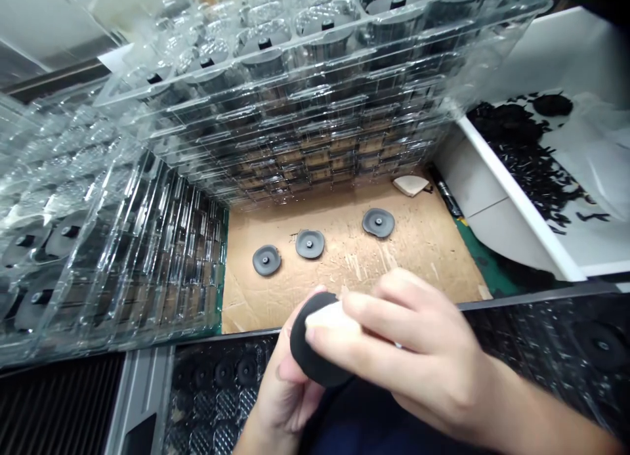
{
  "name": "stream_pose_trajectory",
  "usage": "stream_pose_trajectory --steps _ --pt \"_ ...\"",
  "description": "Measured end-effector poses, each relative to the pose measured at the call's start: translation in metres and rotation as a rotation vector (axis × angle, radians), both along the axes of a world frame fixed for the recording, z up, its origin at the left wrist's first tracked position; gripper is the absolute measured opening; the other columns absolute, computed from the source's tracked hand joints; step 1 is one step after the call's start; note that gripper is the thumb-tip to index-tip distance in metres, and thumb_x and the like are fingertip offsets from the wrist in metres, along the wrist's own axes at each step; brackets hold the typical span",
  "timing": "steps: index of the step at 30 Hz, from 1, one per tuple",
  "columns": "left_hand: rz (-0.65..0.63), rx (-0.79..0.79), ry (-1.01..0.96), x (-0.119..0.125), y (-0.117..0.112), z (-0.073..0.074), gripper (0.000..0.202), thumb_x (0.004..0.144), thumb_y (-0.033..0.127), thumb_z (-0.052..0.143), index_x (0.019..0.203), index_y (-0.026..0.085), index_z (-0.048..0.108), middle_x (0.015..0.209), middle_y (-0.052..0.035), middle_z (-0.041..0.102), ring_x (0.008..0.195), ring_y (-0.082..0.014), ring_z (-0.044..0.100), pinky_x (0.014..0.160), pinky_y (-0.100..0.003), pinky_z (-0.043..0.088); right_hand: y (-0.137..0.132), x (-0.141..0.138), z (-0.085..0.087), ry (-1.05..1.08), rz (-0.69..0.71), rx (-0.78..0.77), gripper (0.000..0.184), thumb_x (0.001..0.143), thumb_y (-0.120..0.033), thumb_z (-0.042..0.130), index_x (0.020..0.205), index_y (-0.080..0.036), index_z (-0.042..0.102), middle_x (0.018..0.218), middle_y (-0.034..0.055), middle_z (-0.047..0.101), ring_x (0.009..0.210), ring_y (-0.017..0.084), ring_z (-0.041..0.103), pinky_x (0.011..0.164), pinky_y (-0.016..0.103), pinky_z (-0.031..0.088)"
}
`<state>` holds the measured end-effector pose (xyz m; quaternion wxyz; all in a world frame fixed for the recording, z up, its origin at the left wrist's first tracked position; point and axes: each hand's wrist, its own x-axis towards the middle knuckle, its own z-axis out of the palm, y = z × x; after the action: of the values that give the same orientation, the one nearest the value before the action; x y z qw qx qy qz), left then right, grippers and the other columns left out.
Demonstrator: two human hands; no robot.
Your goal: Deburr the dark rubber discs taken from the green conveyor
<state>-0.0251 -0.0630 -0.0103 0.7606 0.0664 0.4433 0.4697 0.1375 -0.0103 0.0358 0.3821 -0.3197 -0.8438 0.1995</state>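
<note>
My left hand [290, 383] grips a black rubber disc [315, 360] from beneath and along its edge, holding it tilted above the front edge of the cardboard. With bent fingers, my right hand [418, 350] presses a small white pad [332, 318] against the disc's face. My fingers partly cover the pad, so its full shape is hidden. Beyond my hands, a dark grey disc with a small central stud [266, 260] lies on the cardboard sheet [344, 284]. Beside it rests a similar disc [310, 244], and farther right another disc [378, 223].
Tall stacks of clear plastic trays [315, 94] holding discs stand behind and at the left [123, 245]. A white bin [522, 199] with black scraps is at the right. A folded white piece [410, 185] and a dark pen-like tool [445, 192] lie at the cardboard's far right.
</note>
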Motion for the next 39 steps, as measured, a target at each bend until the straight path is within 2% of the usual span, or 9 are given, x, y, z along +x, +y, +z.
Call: stream_pose_trajectory --steps 2,8,13,17,26,30,33,36,39 --pt "-0.005 0.023 -0.072 -0.001 0.001 0.003 0.056 0.059 0.038 0.08 0.111 0.025 0.065 0.113 -0.0043 0.069 0.104 -0.0264 0.064 0.09 -0.035 0.052 0.011 0.0 -0.01 0.116 0.071 -0.096 0.026 0.092 -0.01 0.044 0.096 -0.018 0.068 0.082 0.0019 0.07 0.069 0.012 0.059 0.064 0.024 0.047" --pt "-0.063 0.132 -0.393 -0.005 0.003 0.0 0.052 0.062 0.036 0.078 0.111 0.027 0.065 0.123 -0.0024 0.066 0.108 -0.0258 0.063 0.083 -0.029 0.057 0.008 0.024 -0.083 -0.046 -0.321 -0.54 0.023 0.091 -0.023 0.048 0.107 -0.024 0.065 0.098 0.0034 0.069 0.086 0.017 0.065 0.068 0.026 0.054" --pt "-0.098 0.132 -0.39 -0.007 0.004 -0.004 0.052 0.067 0.036 0.074 0.116 0.024 0.062 0.126 -0.0043 0.063 0.111 -0.0266 0.061 0.083 -0.028 0.057 -0.022 0.027 -0.147 -0.139 -0.442 -0.491 0.036 0.091 -0.026 0.041 0.12 -0.017 0.06 0.115 0.0161 0.057 0.086 0.024 0.064 0.073 0.04 0.055" --pt "-0.069 0.119 -0.362 -0.006 0.003 -0.004 0.048 0.069 0.034 0.073 0.115 0.025 0.063 0.123 -0.0046 0.066 0.111 -0.0266 0.061 0.085 -0.028 0.056 -0.026 0.019 -0.164 -0.185 -0.456 -0.438 0.038 0.087 -0.033 0.051 0.121 -0.019 0.06 0.122 0.016 0.053 0.102 0.031 0.058 0.084 0.047 0.051" --pt "0.054 0.099 -0.284 -0.001 -0.003 -0.005 0.043 0.067 0.028 0.076 0.109 0.027 0.067 0.117 -0.0043 0.069 0.108 -0.0244 0.063 0.089 -0.029 0.054 -0.013 0.018 -0.142 -0.076 -0.349 -0.434 0.031 0.093 -0.028 0.044 0.119 -0.02 0.059 0.097 0.0089 0.067 0.08 0.019 0.065 0.072 0.033 0.054" --pt "0.085 0.082 -0.206 -0.001 -0.004 -0.007 0.048 0.064 0.027 0.079 0.11 0.027 0.066 0.119 -0.0042 0.068 0.11 -0.0235 0.062 0.09 -0.029 0.052 -0.018 0.016 -0.132 -0.022 -0.246 -0.454 0.022 0.091 -0.027 0.049 0.096 -0.022 0.069 0.084 0.0042 0.072 0.078 0.019 0.067 0.071 0.031 0.055" --pt "0.073 0.094 -0.17 0.003 -0.003 -0.005 0.053 0.061 0.026 0.08 0.112 0.027 0.065 0.119 -0.0048 0.067 0.11 -0.0251 0.062 0.092 -0.033 0.052 -0.012 0.014 -0.098 0.022 -0.304 -0.478 0.018 0.09 -0.026 0.052 0.097 -0.021 0.068 0.084 0.0031 0.072 0.074 0.016 0.067 0.061 0.026 0.053" --pt "0.056 0.11 -0.145 0.008 0.0 -0.001 0.05 0.065 0.024 0.079 0.113 0.027 0.064 0.114 -0.0039 0.069 0.104 -0.0202 0.064 0.089 -0.028 0.052 -0.012 0.004 -0.046 0.157 -0.334 -0.386 0.019 0.092 -0.022 0.05 0.106 -0.022 0.063 0.101 0.004 0.069 0.089 0.016 0.064 0.072 0.026 0.051" --pt "0.011 0.096 -0.079 0.008 0.003 -0.001 0.045 0.07 0.019 0.075 0.113 0.024 0.063 0.111 -0.0043 0.07 0.102 -0.0168 0.064 0.089 -0.023 0.049 -0.022 -0.012 -0.011 0.184 -0.113 -0.192 0.024 0.092 -0.013 0.043 0.108 -0.013 0.061 0.089 0.0075 0.069 0.08 0.017 0.061 0.074 0.032 0.049"
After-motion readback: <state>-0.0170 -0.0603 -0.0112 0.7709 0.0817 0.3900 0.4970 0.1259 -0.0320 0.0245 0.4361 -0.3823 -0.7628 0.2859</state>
